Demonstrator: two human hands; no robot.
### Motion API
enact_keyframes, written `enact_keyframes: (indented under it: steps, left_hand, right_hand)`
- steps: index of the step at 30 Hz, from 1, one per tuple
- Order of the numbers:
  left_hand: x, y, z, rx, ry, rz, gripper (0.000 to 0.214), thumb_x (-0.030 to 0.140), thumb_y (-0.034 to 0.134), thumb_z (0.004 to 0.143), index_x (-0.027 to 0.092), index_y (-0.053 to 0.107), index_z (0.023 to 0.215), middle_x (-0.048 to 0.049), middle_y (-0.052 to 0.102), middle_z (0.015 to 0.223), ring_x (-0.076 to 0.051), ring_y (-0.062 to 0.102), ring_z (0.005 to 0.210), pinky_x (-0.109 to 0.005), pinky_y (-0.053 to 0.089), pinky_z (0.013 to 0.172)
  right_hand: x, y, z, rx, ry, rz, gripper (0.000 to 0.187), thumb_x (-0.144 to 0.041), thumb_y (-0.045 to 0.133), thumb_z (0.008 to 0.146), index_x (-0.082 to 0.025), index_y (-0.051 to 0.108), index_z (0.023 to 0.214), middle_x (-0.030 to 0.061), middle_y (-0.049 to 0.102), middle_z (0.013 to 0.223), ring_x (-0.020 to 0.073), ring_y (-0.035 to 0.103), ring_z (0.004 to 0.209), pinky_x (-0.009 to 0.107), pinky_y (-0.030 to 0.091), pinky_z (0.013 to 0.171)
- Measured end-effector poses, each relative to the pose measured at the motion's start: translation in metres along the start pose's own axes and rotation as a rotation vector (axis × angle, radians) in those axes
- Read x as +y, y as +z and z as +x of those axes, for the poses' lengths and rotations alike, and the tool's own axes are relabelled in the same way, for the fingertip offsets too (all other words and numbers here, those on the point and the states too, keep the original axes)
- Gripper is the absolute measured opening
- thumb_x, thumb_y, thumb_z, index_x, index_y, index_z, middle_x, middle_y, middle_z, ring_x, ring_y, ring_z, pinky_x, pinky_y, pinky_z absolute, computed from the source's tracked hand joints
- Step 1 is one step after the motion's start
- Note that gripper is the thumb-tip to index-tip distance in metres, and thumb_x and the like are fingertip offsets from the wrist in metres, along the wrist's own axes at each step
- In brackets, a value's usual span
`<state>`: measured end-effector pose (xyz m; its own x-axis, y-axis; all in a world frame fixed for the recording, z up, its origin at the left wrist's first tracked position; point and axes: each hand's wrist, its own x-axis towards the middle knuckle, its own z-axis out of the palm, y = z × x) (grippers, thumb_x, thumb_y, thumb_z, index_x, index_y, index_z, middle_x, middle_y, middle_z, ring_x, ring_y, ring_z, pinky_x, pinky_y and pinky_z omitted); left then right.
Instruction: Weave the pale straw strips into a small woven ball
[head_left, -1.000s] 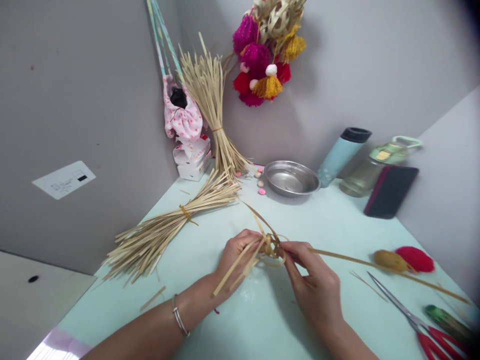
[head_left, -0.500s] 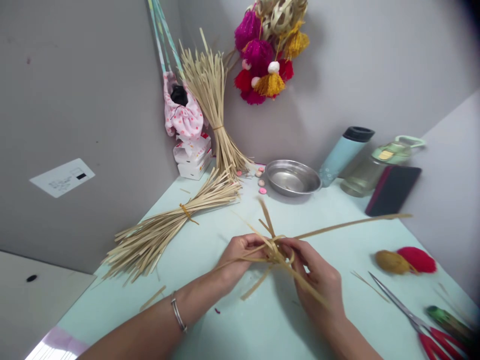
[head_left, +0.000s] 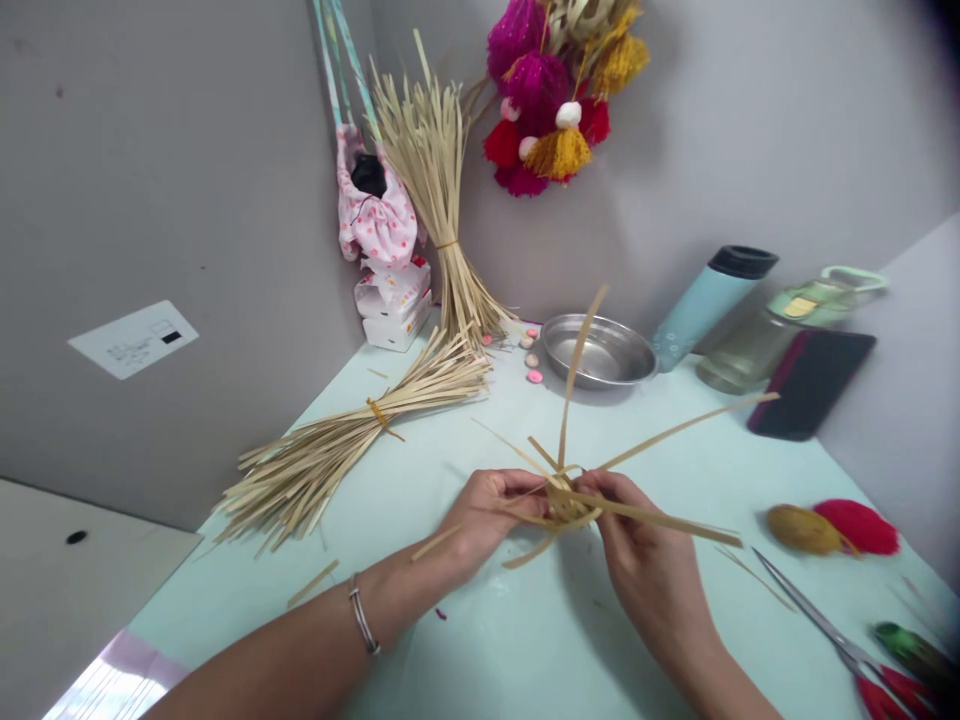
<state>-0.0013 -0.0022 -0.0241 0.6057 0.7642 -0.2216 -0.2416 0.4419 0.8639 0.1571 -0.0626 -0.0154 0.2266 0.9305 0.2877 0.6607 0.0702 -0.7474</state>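
Between my two hands, above the table, is a small woven piece of flat bamboo strips [head_left: 564,503], its loose strip ends sticking out on all sides. My left hand [head_left: 487,515] is closed on its left edge, thumb and fingers pinching the weave. On the other side my right hand [head_left: 637,535] pinches the right edge, with one long strip lying across its fingers. Further left lies a tied bundle of bamboo strips [head_left: 322,465]. A second tied bundle [head_left: 439,190] stands upright in the corner.
A steel bowl [head_left: 598,352], a blue tumbler [head_left: 712,305], a green bottle [head_left: 787,330] and a phone [head_left: 812,384] are at the back right. Red-handled scissors [head_left: 825,630] and yarn balls [head_left: 806,528] lie right. Tassels [head_left: 559,150] hang on the wall. Pink pieces [head_left: 534,376] sit near the bowl.
One long strip now stands up towards the bowl, and another now points right across my right hand. Both hands keep their pinch on the woven piece. The view has shifted slightly.
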Motion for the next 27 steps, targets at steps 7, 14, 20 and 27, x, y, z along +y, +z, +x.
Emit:
enact_keyframes:
  steps: [7,14,20,27]
  left_hand:
    - [-0.001,0.002,0.000,0.034,-0.017,-0.060,0.037,0.035,0.083,0.064,0.010,0.075,0.090,-0.0054,0.072,0.082,-0.013,0.063,0.074,-0.026,0.046,0.081]
    - [-0.013,0.001,0.002,0.040,0.024,-0.073,0.034,0.035,0.082,0.065,0.011,0.073,0.088,-0.0054,0.072,0.079,-0.015,0.065,0.075,-0.027,0.047,0.079]
    - [-0.011,0.003,-0.002,0.042,0.034,-0.070,0.034,0.037,0.082,0.064,0.011,0.073,0.085,-0.0061,0.072,0.079,-0.016,0.065,0.075,-0.027,0.046,0.078]
    - [-0.016,0.004,0.002,0.075,0.076,-0.208,0.047,0.036,0.089,0.052,0.016,0.061,0.084,-0.0020,0.070,0.072,-0.014,0.065,0.065,-0.026,0.048,0.067]
  right_hand:
    - [0.004,0.000,0.000,0.047,-0.010,-0.092,0.022,-0.038,0.050,0.091,-0.022,0.065,0.095,0.0051,0.074,0.087,0.0208,0.070,0.072,0.029,0.051,0.065]
    - [0.006,0.002,0.001,0.021,0.039,-0.066,0.025,-0.041,0.050,0.090,-0.020,0.064,0.092,0.0073,0.073,0.084,0.0219,0.067,0.067,0.032,0.050,0.064]
    - [0.002,0.000,0.002,-0.034,0.149,0.108,0.025,-0.043,0.056,0.086,-0.020,0.065,0.090,0.0062,0.071,0.081,0.0216,0.064,0.070,0.030,0.050,0.062]
    - [-0.008,0.001,0.001,-0.024,0.200,0.276,0.020,-0.041,0.059,0.086,-0.021,0.064,0.086,0.0017,0.065,0.076,0.0171,0.061,0.067,0.024,0.049,0.059]
